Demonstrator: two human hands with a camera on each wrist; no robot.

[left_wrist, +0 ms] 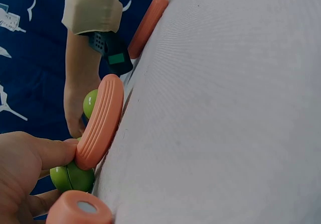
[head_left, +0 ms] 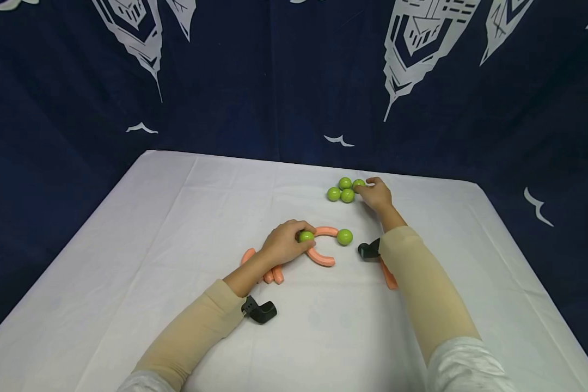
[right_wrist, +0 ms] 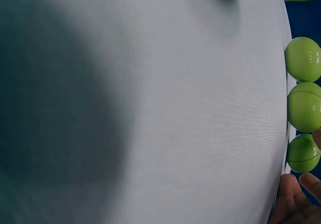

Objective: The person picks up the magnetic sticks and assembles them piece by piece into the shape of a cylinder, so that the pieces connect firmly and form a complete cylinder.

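Fingers of my left hand [head_left: 285, 245] curl over a glossy green plastic ball [head_left: 306, 237] near the middle of the white cloth-covered table [head_left: 152, 228], pinching it against the end of a curved salmon-pink plastic tube piece [head_left: 322, 257]. The left wrist view shows my thumb [left_wrist: 52, 151] pressed to that curved piece [left_wrist: 100, 121] with the ball [left_wrist: 72, 176] tucked just under it. A second curved pink piece [head_left: 326, 231] arches from the held ball to another green ball [head_left: 344, 237], which sits at its far end, free of my hand. More pink tube pieces [head_left: 273, 275] lie under and beside my left wrist, partly hidden by it.

My right hand [head_left: 376, 194] reaches farther back on the table to a cluster of four green balls [head_left: 345, 190]. Its fingertips close around the rightmost ball of the cluster [head_left: 359, 184]; the other three lie touching one another just to its left. In the right wrist view three green balls [right_wrist: 303, 106] line the edge of the frame, with my fingertips [right_wrist: 293, 204] at the lowest one.

One straight pink tube piece [head_left: 389, 276] lies under my right forearm, mostly covered by the beige sleeve [head_left: 421, 283]. A dark blue cloth with white printed shapes [head_left: 274, 71] hangs behind the table.
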